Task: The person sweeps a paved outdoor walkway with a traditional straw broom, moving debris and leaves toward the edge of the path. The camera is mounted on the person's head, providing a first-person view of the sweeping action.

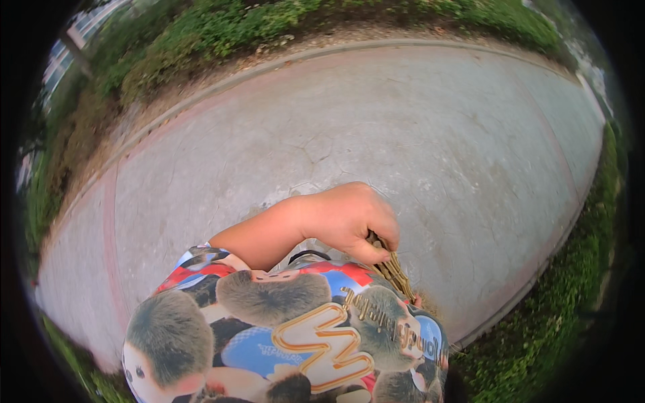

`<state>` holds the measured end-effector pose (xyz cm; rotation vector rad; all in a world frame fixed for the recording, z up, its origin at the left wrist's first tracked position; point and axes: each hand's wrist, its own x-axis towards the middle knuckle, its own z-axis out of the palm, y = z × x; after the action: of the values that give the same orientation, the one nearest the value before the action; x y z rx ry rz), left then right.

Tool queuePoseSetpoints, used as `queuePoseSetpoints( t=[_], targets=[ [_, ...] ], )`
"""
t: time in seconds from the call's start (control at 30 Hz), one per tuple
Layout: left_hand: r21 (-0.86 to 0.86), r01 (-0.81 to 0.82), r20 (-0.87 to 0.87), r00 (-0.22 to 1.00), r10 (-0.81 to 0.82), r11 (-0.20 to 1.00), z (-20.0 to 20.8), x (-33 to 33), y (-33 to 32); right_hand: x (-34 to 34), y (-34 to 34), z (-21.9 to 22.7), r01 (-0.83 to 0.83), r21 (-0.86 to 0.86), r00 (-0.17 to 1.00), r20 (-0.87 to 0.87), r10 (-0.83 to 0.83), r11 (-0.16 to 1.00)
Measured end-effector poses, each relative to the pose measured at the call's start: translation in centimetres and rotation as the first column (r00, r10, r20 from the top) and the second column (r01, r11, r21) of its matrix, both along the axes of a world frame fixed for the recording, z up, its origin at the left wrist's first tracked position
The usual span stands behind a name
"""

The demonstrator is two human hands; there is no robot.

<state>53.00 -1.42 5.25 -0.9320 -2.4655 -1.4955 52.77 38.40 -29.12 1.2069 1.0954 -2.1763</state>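
My left arm reaches across the front of my body from a printed sleeve. At its end my left hand [359,220] is closed around a bundle of thin brownish-gold stalks [393,274], which slants down to the right from under the fingers. Beside the bundle's lower end a small bit of my right hand [418,300] shows; the shirt hides the rest, so its grip cannot be made out. Some fuzzy straw-coloured strands [430,307] stick out just past it.
A grey paved path [437,134] with reddish bands curves around me. Beyond a low curb [376,44] grow green shrubs [222,33], and a hedge [537,342] lines the right side. My colourful printed shirt [269,336] fills the lower middle. A building [94,23] stands at the far left.
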Motion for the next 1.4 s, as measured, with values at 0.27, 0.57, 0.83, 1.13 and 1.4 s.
queuePoseSetpoints(
  t=[0.27, 0.57, 0.83, 1.13, 1.4],
  targets=[
    [0.130, -0.273, 0.119, 0.959, 0.258, 0.953, 0.4, 4.5, 0.3, -4.6, -5.5, 2.3, -0.345, 0.001, 0.936, 0.082, 0.343, 0.939],
    [0.098, -0.424, 0.047, 0.906, 0.422, 0.900, 0.5, 6.2, 1.5, -6.6, -12.1, 0.3, -0.568, -0.045, 0.819, 0.065, 0.570, 0.822],
    [0.100, -0.413, 0.057, 0.911, 0.409, 0.906, 0.7, 6.5, 1.1, -7.0, -15.1, 1.2, -0.666, -0.063, 0.741, 0.060, 0.669, 0.743],
    [0.052, -0.572, 0.102, 0.819, 0.565, 0.819, -5.3, 4.5, 2.2, -10.6, -15.9, -3.7, -0.769, -0.118, 0.628, 0.045, 0.777, 0.629],
    [-0.010, -0.608, 0.024, 0.793, 0.608, 0.794, -9.0, -4.6, 7.0, -22.6, -13.8, -9.3, -0.780, -0.113, 0.619, 0.004, 0.785, 0.616]
  ],
)
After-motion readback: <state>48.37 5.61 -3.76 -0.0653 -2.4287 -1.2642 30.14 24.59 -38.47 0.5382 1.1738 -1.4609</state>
